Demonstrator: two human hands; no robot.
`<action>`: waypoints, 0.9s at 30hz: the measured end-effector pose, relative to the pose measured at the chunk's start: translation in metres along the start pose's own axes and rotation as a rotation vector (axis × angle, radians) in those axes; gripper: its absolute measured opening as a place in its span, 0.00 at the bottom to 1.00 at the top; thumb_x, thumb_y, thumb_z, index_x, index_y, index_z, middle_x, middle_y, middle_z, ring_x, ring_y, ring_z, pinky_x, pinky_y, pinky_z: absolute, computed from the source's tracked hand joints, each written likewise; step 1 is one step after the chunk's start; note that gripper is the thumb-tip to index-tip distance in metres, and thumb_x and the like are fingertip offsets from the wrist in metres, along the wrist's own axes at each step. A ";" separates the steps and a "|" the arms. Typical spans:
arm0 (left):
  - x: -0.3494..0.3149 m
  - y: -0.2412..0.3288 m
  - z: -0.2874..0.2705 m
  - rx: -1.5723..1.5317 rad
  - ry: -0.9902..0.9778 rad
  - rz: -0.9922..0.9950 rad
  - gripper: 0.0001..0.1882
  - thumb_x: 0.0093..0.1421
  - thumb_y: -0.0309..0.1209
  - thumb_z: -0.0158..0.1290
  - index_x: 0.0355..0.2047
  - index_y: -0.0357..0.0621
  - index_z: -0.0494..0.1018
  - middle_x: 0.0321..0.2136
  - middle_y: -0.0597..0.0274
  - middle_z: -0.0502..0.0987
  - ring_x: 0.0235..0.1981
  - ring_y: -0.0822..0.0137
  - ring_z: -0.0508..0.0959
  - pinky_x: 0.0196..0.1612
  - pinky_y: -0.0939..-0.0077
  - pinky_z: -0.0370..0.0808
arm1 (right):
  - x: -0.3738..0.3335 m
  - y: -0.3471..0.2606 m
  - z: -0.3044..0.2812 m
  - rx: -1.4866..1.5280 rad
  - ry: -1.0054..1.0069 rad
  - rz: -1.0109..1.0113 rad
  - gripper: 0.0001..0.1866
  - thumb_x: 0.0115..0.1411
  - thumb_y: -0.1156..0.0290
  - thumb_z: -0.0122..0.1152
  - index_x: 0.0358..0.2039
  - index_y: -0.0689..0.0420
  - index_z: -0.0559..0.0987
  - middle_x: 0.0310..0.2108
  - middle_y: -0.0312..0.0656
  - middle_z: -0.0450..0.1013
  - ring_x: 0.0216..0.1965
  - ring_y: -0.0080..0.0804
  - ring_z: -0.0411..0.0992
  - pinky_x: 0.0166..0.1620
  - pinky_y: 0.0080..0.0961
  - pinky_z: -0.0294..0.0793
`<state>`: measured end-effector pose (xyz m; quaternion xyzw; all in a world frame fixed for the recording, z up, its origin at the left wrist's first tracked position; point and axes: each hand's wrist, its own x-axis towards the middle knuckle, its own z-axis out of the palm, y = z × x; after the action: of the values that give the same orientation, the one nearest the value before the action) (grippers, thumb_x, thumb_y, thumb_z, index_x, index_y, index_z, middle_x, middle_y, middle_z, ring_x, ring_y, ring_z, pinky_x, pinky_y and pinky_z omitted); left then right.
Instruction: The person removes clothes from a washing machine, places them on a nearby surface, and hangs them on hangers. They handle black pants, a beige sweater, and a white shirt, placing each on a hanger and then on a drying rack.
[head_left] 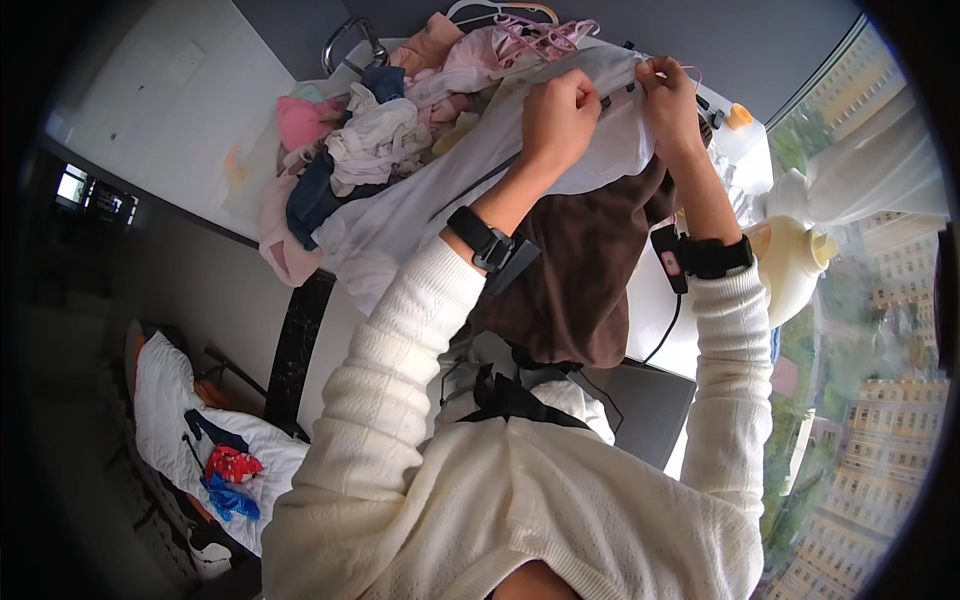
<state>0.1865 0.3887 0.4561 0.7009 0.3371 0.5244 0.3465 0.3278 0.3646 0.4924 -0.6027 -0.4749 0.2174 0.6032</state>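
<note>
A sheer white garment (620, 140) with dark trim is stretched between my two hands over the counter. My left hand (560, 118) is closed, its fingertips pinched together at the white cloth. My right hand (672, 100) pinches the garment's upper edge between thumb and fingers. Just beyond the right hand, a thin pink loop that looks like part of a hanger (692, 72) shows; most of it is hidden. Below the white cloth, a dark brown garment (590, 270) hangs over the counter's near edge. Black straps with small devices circle both my wrists.
Crumpled clothes (375, 140) in white, pink and denim blue heap up at the left, by a metal faucet (352, 42). Pink hangers (540, 35) lie at the back. A cream jug (790, 262) and an orange-capped item (738, 117) stand right, beside the window.
</note>
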 end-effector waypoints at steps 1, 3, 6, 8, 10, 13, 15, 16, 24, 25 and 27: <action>-0.004 0.001 -0.002 0.068 0.008 0.050 0.02 0.54 0.23 0.56 0.26 0.37 0.75 0.17 0.56 0.78 0.19 0.58 0.79 0.25 0.70 0.73 | 0.001 -0.001 0.000 0.018 -0.024 0.005 0.13 0.63 0.68 0.56 0.41 0.67 0.74 0.32 0.46 0.74 0.33 0.29 0.70 0.37 0.27 0.71; -0.013 0.003 -0.005 0.112 -0.001 0.117 0.06 0.52 0.23 0.59 0.31 0.41 0.75 0.24 0.58 0.77 0.26 0.55 0.78 0.27 0.65 0.72 | 0.002 -0.002 -0.003 0.052 -0.050 0.070 0.14 0.63 0.68 0.57 0.42 0.67 0.74 0.33 0.46 0.74 0.33 0.29 0.70 0.37 0.26 0.71; -0.020 0.003 -0.011 0.290 0.054 0.386 0.11 0.50 0.24 0.61 0.34 0.44 0.73 0.30 0.61 0.74 0.32 0.58 0.78 0.28 0.62 0.73 | 0.000 -0.004 -0.008 0.294 -0.145 0.167 0.13 0.63 0.69 0.56 0.41 0.67 0.73 0.32 0.44 0.74 0.30 0.28 0.73 0.32 0.26 0.75; -0.021 0.002 -0.013 0.362 0.029 0.491 0.13 0.49 0.24 0.61 0.36 0.46 0.73 0.33 0.63 0.71 0.34 0.59 0.77 0.29 0.61 0.74 | -0.003 -0.007 -0.011 0.417 -0.201 0.261 0.12 0.64 0.70 0.55 0.41 0.66 0.72 0.31 0.43 0.73 0.27 0.28 0.74 0.29 0.26 0.77; -0.021 0.002 -0.013 0.381 0.040 0.581 0.12 0.50 0.24 0.60 0.35 0.47 0.73 0.32 0.65 0.72 0.33 0.61 0.77 0.29 0.64 0.75 | -0.006 -0.008 -0.014 0.421 -0.262 0.256 0.10 0.64 0.70 0.55 0.40 0.64 0.74 0.32 0.40 0.74 0.29 0.26 0.74 0.32 0.23 0.78; -0.016 0.005 -0.015 0.452 0.073 0.742 0.08 0.50 0.24 0.56 0.30 0.48 0.72 0.29 0.68 0.71 0.31 0.64 0.77 0.27 0.68 0.75 | -0.007 -0.009 -0.016 0.450 -0.269 0.276 0.08 0.64 0.71 0.55 0.39 0.63 0.75 0.32 0.39 0.74 0.29 0.26 0.74 0.32 0.23 0.78; -0.008 0.008 -0.019 0.541 0.063 0.826 0.06 0.49 0.24 0.55 0.28 0.48 0.71 0.27 0.68 0.71 0.30 0.65 0.77 0.27 0.69 0.75 | -0.002 -0.007 -0.018 0.518 -0.336 0.262 0.08 0.63 0.73 0.55 0.38 0.65 0.74 0.29 0.41 0.73 0.26 0.28 0.75 0.29 0.26 0.78; -0.004 0.009 -0.022 0.542 0.036 0.849 0.06 0.48 0.24 0.54 0.27 0.48 0.70 0.27 0.67 0.70 0.30 0.65 0.76 0.27 0.69 0.75 | 0.003 -0.004 -0.020 0.533 -0.345 0.239 0.06 0.62 0.75 0.54 0.36 0.64 0.75 0.28 0.41 0.74 0.26 0.29 0.75 0.29 0.26 0.78; -0.088 -0.039 -0.145 0.693 -0.417 0.858 0.06 0.45 0.21 0.53 0.25 0.41 0.68 0.24 0.61 0.67 0.28 0.62 0.74 0.29 0.71 0.74 | 0.094 0.049 -0.073 0.643 -0.208 0.290 0.06 0.61 0.80 0.52 0.28 0.63 0.75 0.26 0.41 0.74 0.24 0.28 0.73 0.28 0.25 0.75; -0.119 -0.053 -0.172 0.775 -0.453 0.842 0.08 0.43 0.23 0.54 0.21 0.44 0.65 0.22 0.63 0.64 0.26 0.67 0.73 0.26 0.74 0.74 | 0.107 0.061 -0.081 0.596 -0.112 0.302 0.06 0.61 0.80 0.52 0.27 0.64 0.76 0.25 0.40 0.74 0.24 0.28 0.72 0.28 0.25 0.75; -0.183 -0.077 -0.232 0.834 -0.498 0.664 0.07 0.43 0.21 0.53 0.22 0.43 0.66 0.23 0.63 0.66 0.28 0.64 0.73 0.27 0.73 0.74 | 0.129 0.084 -0.094 0.539 -0.019 0.335 0.05 0.61 0.79 0.53 0.33 0.67 0.77 0.29 0.43 0.75 0.27 0.31 0.74 0.31 0.26 0.77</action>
<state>-0.0871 0.3076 0.3485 0.9482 0.1855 0.2476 -0.0724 0.4914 0.4386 0.4709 -0.4888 -0.2999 0.4373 0.6927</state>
